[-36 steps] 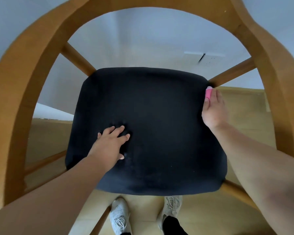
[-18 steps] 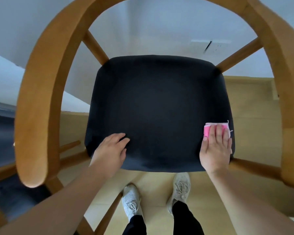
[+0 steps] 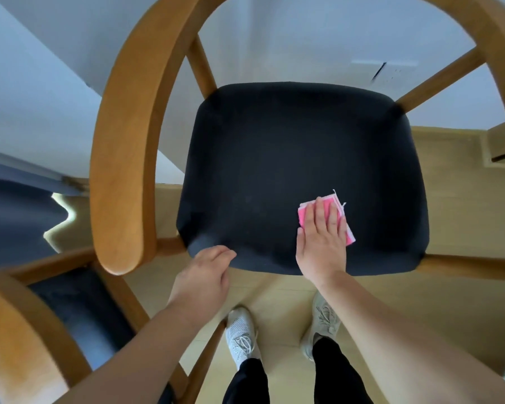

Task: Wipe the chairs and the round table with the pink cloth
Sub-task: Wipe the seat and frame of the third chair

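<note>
A wooden chair with a curved armrest frame [image 3: 120,158] and a black seat cushion [image 3: 274,158] stands in front of me. My right hand [image 3: 322,240] lies flat on the folded pink cloth [image 3: 347,228], pressing it onto the front right part of the cushion. My left hand [image 3: 207,275] is loosely curled at the cushion's front left edge, holding nothing; whether it touches the cushion I cannot tell. The round table is out of sight.
A second wooden chair [image 3: 18,333] with a dark seat stands at the lower left, close to the first. My two feet in light shoes [image 3: 242,336] stand on the pale wooden floor [image 3: 455,217] just below the seat. White walls rise behind the chair.
My right hand slid the pink cloth from the seat's far right edge down to the front right, then leftward onto the cushion. My left hand drew back from the seat's middle to its front edge.
</note>
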